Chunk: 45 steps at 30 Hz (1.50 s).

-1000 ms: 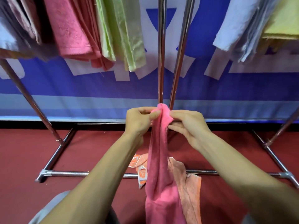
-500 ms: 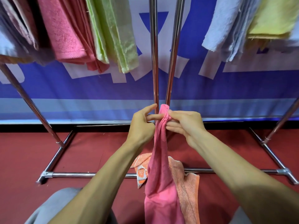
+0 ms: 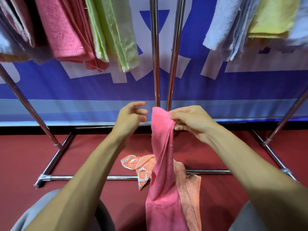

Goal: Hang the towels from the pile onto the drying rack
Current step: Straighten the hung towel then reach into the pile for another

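Before, both hands pinched the top of the pink towel. Now the left hand has let go and moved a little to the side. It is up in the air just beside the towel and does not touch it. Its fingers are loosely bent with nothing in them.

The right hand holds the towel alone. Its thumb and fingers pinch the top edge, and the cloth bunches up there. Both arms reach forward with the towel between them. The towel hangs straight down from the right hand, long and narrow, past the bottom of the view.

Just behind the hands stand two shiny poles of the drying rack. Below the hands, on the red floor, lies the pile. It has an orange towel and a patterned cloth, and it lies over the rack's bottom bar.

High above the left hand hang another pink one and a green towel. High above the right hand hang a blue towel and a yellow towel.
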Tool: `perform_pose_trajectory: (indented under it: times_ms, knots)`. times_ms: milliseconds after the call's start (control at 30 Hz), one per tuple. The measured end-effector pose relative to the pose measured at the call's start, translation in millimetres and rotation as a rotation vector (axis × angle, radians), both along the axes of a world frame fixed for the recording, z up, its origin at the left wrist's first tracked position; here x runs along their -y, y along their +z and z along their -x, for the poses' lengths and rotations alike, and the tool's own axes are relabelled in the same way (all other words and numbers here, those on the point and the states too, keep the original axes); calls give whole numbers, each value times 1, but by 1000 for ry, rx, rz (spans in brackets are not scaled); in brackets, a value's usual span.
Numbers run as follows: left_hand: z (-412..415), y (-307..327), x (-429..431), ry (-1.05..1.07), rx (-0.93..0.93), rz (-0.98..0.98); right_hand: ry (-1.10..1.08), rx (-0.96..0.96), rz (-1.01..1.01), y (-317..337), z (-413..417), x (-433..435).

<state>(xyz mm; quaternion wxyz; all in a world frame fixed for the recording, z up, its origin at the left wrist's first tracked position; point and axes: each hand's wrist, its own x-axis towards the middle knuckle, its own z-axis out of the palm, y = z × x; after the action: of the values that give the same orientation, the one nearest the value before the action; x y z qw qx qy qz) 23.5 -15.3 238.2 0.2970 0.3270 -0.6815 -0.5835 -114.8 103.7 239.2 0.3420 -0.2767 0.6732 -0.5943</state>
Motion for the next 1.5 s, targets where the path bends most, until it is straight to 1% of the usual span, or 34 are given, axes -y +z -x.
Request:
perform_pose_trajectory:
  times_ms: [33,100,167,267,333,400,567,667,833,933,1033,1100,1233,1267,1333,1400,1500]
  knots:
    - [-3,0,4,7,29,52,6,-49,4,-1,0,0]
    - [-7,-2,7,-46,94,134,49,-141,28,-1,0,0]
    - [-9,-2,3,-154,114,135,144,-183,90,1,-1,-3]
    - [-7,0,-4,-281,47,113,242,-261,189,9,-2,-10]
    - [-6,1,-10,-308,-10,120,226,-342,205,12,-1,-13]
    - [-5,-1,-14,-283,-35,186,186,-387,216,13,-1,-16]
    - [0,-9,-19,-184,-41,295,55,-353,209,13,4,-21]
    - [1,-9,-20,-175,-49,346,39,-376,176,12,5,-24]
    - [0,6,-31,-195,-137,248,-50,-301,262,26,1,-25]
    - [0,32,-30,-155,-219,269,-110,-334,333,56,-5,-21]
    - [-1,77,-33,-112,-354,335,-181,-380,453,99,-16,-17]
    - [-2,108,-38,-86,-406,426,-233,-412,503,125,-22,-15]
    - [-9,168,-48,-48,-416,608,-354,-509,558,180,-32,-17]
    - [-12,186,-50,-49,-447,648,-358,-520,598,196,-33,-19]
    - [-16,219,-53,-56,-495,741,-330,-484,675,226,-35,-22]
    - [-17,240,-58,-66,-474,751,-349,-455,684,249,-39,-24]
    - [-20,257,-64,-69,-488,670,-368,-490,682,268,-43,-28]
